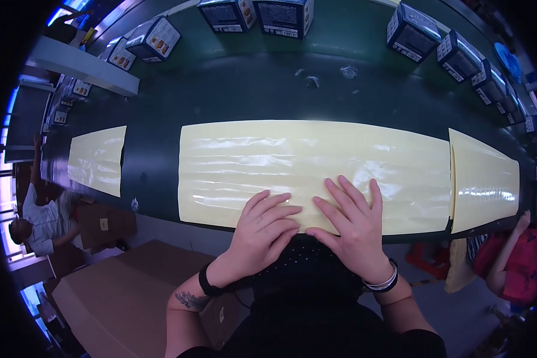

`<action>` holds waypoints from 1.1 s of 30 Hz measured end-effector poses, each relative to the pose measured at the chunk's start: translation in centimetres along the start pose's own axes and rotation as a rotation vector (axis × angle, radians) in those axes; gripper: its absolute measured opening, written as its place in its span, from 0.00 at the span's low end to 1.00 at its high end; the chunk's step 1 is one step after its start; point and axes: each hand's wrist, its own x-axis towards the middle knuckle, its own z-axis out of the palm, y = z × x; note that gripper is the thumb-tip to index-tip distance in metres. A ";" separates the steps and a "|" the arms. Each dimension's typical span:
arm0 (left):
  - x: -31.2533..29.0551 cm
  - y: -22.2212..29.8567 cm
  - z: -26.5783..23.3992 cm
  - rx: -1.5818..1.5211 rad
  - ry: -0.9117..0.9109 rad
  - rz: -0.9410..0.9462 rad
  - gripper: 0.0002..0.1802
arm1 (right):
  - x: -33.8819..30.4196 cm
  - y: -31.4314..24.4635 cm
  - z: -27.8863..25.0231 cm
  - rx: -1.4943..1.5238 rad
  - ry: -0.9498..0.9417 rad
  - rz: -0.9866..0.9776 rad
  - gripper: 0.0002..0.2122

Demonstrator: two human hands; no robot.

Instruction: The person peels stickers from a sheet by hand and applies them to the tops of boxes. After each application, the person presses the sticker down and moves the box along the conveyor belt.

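A long pale yellow glossy sheet lies flat before me on the dark green table, with wrinkles and creases running along its length. Both my hands rest on its near edge. My left hand lies on it with fingers stretched toward the right. Just beside it, my right hand is spread out, fingertips pointing away from me. Neither hand holds anything. Another yellow sheet lies at the right, its edge close against the long one. A smaller yellow sheet is at the left, apart from it.
Several dark blue printed boxes stand along the far side of the table. Scraps of clear plastic lie beyond the sheet. A large brown carton is at my lower left. Other people are at both sides.
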 end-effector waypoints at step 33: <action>38.6 -6.4 9.2 0.354 0.417 0.550 0.10 | -1.5 2.3 -1.0 0.079 -0.015 0.000 0.21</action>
